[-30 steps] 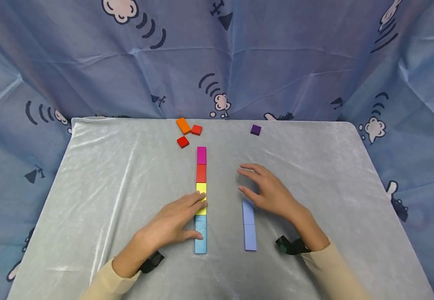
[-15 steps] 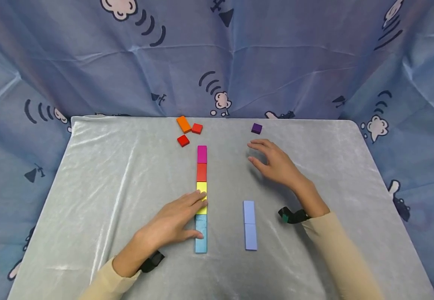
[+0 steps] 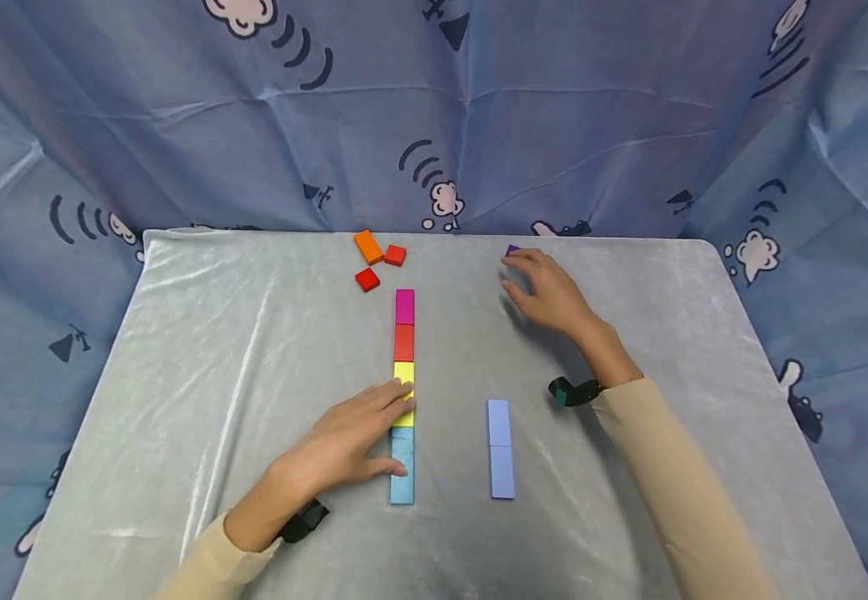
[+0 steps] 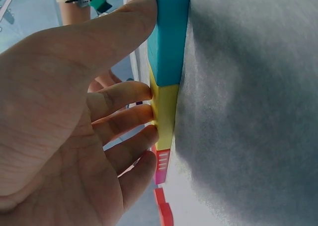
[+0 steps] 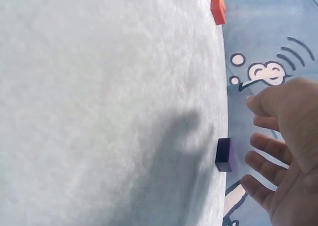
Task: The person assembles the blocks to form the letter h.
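A straight row of flat blocks runs away from the person: light blue (image 3: pixel 402 446), yellow (image 3: pixel 404 372), red (image 3: pixel 404 342) and magenta (image 3: pixel 405 307). My left hand (image 3: pixel 347 433) rests along its left side, thumb at the light blue block, fingertips on the yellow one. In the left wrist view those fingers (image 4: pixel 124 119) lie nearly straight against the row. Far back on the right, my right hand (image 3: pixel 550 292) hovers with relaxed, parted fingers and holds nothing. It partly covers a small dark purple block (image 3: pixel 512 249), which the right wrist view shows standing apart from the fingers.
Two periwinkle blocks (image 3: pixel 500 450) lie end to end, right of the row. Beyond the row's far end are an orange block (image 3: pixel 368 247) and two small red blocks (image 3: pixel 367 279). Behind the table's back edge hangs a blue patterned curtain (image 3: pixel 554 125).
My right hand has moved away from the periwinkle blocks toward the back edge, reaching the purple block in the head view. The left hand stays at the row.
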Motion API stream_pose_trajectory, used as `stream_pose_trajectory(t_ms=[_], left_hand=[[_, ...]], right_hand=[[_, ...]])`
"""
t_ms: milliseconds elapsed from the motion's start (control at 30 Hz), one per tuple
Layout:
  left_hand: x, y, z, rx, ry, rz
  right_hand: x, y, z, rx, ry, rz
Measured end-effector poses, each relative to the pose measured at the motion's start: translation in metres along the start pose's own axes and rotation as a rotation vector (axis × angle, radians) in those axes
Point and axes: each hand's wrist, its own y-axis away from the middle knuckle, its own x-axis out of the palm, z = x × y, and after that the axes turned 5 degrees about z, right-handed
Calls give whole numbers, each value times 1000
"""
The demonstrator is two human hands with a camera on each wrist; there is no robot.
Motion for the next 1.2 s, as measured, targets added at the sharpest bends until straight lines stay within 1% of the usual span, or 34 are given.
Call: stream_pose_trajectory(t_ms=[100, 233, 367, 467, 700, 833, 1033, 1200], left_hand=[[0, 0, 1, 8, -8, -8], [-2, 0, 1, 13, -15, -13], [-2, -1, 1, 10, -17, -8], [-3, -1, 1, 6, -17, -3], [-2, -3, 0, -3, -4, 12], [-2, -2, -1, 4, -7, 4], [-2, -1, -1, 7, -2, -2], [-1, -1, 1, 10, -7, -6]], right_hand=[[-1, -7, -4, 11, 30, 4], [-2, -15, -7, 46, 59, 0], [-1, -22, -8, 67, 83, -4], [-2, -25, -9, 80, 113, 8], [-2, -28, -10, 110, 131, 41], [-1, -28, -11, 115, 135, 43], [1, -27, -13, 135, 122, 65], [1, -28, -12, 115, 128, 79]])
